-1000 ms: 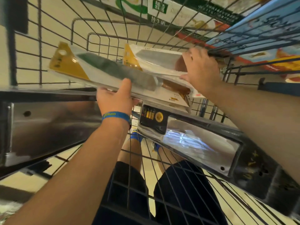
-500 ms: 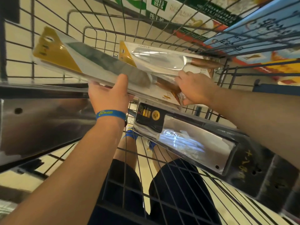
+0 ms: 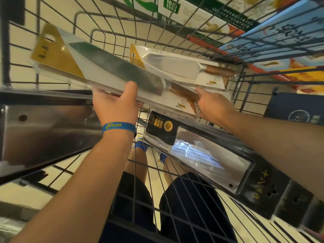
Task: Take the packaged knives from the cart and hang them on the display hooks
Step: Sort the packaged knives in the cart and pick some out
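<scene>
My left hand (image 3: pixel 115 104), with a blue wristband, grips a packaged knife (image 3: pixel 98 67) with a yellow card top and wooden handle, thumb on its front, lifted above the wire cart (image 3: pixel 175 216). My right hand (image 3: pixel 212 106) holds the handle end of the same stack of packs, fingers tucked under a lower pack. A second packaged knife (image 3: pixel 175 65) lies behind, against the cart's wire wall. A cleaver in black packaging (image 3: pixel 201 151) rests lower in the cart, beneath my right forearm.
A large steel cleaver blade (image 3: pixel 43 130) lies at the left in the cart. Boxed goods (image 3: pixel 192 13) and a blue carton (image 3: pixel 280 37) show through the cart's far wire wall. A dark blue box (image 3: pixel 294 109) sits at the right. My legs show below the mesh.
My right hand dropped from the rear knife pack to the handle end of the front packs. My left hand lifted its pack slightly up and left.
</scene>
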The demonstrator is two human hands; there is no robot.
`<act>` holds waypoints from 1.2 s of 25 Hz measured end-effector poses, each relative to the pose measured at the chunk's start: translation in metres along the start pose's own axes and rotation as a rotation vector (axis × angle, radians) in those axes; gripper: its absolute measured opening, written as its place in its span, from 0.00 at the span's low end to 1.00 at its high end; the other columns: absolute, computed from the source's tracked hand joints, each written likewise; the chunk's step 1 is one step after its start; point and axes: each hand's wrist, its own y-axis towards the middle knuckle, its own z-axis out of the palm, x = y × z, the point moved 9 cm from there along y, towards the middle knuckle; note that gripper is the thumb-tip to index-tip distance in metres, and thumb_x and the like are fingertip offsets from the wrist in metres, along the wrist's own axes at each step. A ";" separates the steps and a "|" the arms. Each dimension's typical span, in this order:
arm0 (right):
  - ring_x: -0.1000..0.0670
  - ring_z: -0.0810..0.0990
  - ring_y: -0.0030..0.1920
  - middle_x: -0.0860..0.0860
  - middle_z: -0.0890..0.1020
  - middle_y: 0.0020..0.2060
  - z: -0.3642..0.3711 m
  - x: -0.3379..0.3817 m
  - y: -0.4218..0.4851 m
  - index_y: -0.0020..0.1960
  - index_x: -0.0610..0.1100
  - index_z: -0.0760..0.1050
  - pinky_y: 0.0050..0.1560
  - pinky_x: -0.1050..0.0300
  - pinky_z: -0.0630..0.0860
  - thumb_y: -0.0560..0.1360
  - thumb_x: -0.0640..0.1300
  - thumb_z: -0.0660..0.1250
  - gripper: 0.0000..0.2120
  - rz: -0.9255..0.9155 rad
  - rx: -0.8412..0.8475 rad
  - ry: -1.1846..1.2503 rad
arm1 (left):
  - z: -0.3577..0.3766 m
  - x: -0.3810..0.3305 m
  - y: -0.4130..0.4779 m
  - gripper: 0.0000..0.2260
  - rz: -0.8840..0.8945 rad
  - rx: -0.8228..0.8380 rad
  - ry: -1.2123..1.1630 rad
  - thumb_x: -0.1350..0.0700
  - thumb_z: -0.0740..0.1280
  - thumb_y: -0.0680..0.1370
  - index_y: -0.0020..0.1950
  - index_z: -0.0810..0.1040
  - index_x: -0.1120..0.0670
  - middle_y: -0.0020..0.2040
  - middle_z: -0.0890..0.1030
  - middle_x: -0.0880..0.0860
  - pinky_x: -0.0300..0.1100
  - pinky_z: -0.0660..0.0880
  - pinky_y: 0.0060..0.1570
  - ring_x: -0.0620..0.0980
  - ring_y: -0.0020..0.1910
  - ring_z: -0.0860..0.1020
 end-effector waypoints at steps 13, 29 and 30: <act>0.32 0.76 0.62 0.31 0.78 0.60 -0.068 -0.095 0.020 0.64 0.29 0.76 0.56 0.47 0.72 0.82 0.36 0.63 0.14 0.256 -0.206 0.352 | 0.029 -0.019 -0.016 0.09 -0.052 0.013 -0.393 0.64 0.68 0.73 0.49 0.71 0.56 0.43 0.80 0.55 0.53 0.82 0.39 0.63 0.45 0.83; 0.44 0.75 0.40 0.49 0.73 0.33 -0.016 -0.084 0.018 0.50 0.42 0.81 0.38 0.55 0.69 0.80 0.63 0.63 0.24 0.503 -0.096 0.275 | 0.006 -0.014 0.003 0.17 0.226 0.023 0.127 0.63 0.68 0.69 0.54 0.76 0.71 0.46 0.83 0.62 0.59 0.81 0.44 0.55 0.42 0.84; 0.44 0.75 0.41 0.49 0.74 0.35 -0.013 -0.083 0.017 0.52 0.41 0.81 0.38 0.55 0.69 0.80 0.62 0.62 0.23 0.490 -0.058 0.264 | 0.008 -0.014 0.006 0.18 0.221 0.031 0.110 0.62 0.68 0.69 0.55 0.75 0.71 0.47 0.83 0.63 0.59 0.81 0.45 0.57 0.44 0.84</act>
